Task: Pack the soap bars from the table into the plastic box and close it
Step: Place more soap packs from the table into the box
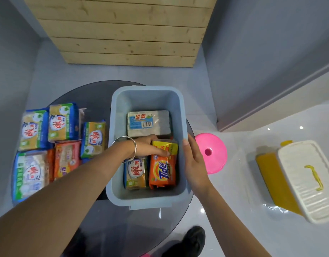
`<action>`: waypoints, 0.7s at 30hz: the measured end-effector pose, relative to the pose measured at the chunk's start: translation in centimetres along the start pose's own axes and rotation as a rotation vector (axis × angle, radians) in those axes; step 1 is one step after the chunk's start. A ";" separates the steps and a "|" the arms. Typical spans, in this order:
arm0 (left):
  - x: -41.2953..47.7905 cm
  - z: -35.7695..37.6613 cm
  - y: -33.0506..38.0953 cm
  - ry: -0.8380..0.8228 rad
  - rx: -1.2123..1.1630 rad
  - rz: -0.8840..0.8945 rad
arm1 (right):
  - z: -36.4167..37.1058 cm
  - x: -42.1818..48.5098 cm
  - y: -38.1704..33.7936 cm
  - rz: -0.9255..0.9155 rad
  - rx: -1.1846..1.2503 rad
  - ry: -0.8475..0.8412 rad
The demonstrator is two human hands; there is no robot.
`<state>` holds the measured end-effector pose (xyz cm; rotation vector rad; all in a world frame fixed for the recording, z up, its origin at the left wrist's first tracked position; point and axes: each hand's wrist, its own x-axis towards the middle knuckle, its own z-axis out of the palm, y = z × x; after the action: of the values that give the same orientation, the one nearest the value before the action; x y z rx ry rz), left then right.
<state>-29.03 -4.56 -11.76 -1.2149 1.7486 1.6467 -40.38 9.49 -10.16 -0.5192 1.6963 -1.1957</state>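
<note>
Pale blue plastic box (145,201) is sitting open on the dark round table (123,229), with an orange Tide bar (162,171), a yellow pack (165,145), a blue-and-yellow bar (136,173) and a greyish-white bar (148,123) inside. Left hand (145,147) lies across the yellow pack, can't tell if it's gripping. Right hand (194,162) is flat on the box's right rim, fingers straight. More wrapped soap bars (63,123) wait to the left of the box.

The round dark glass table (141,225) in front of me carries a grey-blue plastic box (184,115) right of its middle. To my left, wrapped soap bars lie flat and crowded together on the glass: three blue-and-green packs (62,122) along the far side, an orange pack (67,159) nearer me, and a larger blue-and-green pack (30,175) at the near left edge.
</note>
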 end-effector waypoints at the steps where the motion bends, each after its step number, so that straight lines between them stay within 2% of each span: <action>1: 0.2 -0.1 0.0 -0.020 0.026 0.002 | 0.0 0.0 0.0 -0.002 0.000 -0.001; 10: 1.1 -0.7 -1.1 -0.043 0.292 0.020 | 0.0 0.0 0.0 -0.011 -0.006 -0.003; 14: 1.3 -0.2 -1.5 0.052 0.371 0.048 | 0.0 0.0 -0.2 -0.012 -0.011 -0.006; 21: 1.6 0.6 -2.0 0.159 0.352 0.147 | 0.1 -0.1 -0.1 -0.025 -0.011 -0.010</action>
<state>-28.29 -4.30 -14.30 -1.0962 2.1607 1.2688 -40.29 9.45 -10.01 -0.5538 1.6929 -1.2006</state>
